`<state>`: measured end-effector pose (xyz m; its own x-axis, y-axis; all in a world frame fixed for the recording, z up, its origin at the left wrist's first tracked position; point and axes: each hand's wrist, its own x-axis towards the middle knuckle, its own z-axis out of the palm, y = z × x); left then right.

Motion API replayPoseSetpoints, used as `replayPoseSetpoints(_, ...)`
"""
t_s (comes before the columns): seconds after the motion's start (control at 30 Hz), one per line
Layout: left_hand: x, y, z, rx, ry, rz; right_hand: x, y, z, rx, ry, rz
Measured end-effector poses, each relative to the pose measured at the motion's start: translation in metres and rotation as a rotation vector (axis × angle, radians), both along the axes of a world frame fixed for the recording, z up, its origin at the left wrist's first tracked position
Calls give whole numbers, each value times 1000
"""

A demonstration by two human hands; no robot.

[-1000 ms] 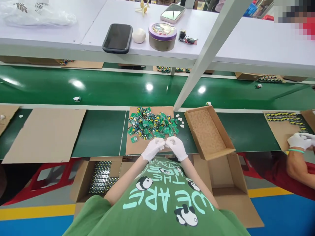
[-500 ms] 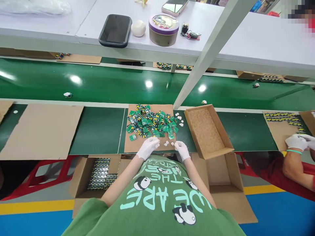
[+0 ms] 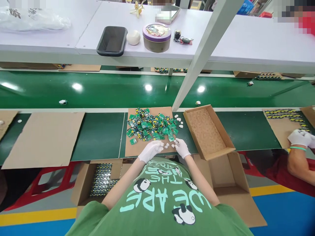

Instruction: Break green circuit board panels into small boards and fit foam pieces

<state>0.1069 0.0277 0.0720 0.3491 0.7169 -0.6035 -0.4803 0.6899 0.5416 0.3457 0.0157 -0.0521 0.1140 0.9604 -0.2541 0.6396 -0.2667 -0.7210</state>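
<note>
Both of my hands wear white gloves over a cardboard sheet (image 3: 133, 151). My left hand (image 3: 150, 151) is at the sheet's front edge, its fingers drawn together; whatever lies in them is too small to make out. To the right, my right hand (image 3: 182, 148) has thumb and fingers pinched close to some small white pieces (image 3: 167, 145). What this pinch holds, if anything, is unclear. Just beyond the hands lies a heap of small green circuit boards (image 3: 152, 124) with yellow parts. More white pieces (image 3: 178, 119) rest on the green bench right of the sheet.
A shallow cardboard tray (image 3: 208, 131) sits right of the sheet. Below the bench, one open box (image 3: 82, 186) holds rows of boards; another box (image 3: 223, 170) stands right. A slanted post (image 3: 197, 70) rises behind. A co-worker's gloved hands (image 3: 299, 138) work at far right.
The view has tilted slightly, so the bench appears a little lower. My hands stay near the sheet's front edge, with the left fingers shifted slightly rightward. The board heap looks the same.
</note>
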Motion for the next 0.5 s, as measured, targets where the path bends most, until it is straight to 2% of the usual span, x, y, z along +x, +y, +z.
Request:
replayPoseSetpoints(0.1, 0, 0, -3, 10, -17, -2, 2, -4, 2, 12, 8, 5)
replayPoseSetpoints(0.2, 1, 0, -6, 21, -33, -20, 3, -7, 13, 59, 15, 3)
replayPoseSetpoints(0.33, 5, 2, -4, 44, -73, -85, -12, -7, 45, 167, 46, 6)
replayPoseSetpoints(0.5, 15, 3, 4, 60, -136, -131, -50, -3, 88, 243, 168, 186)
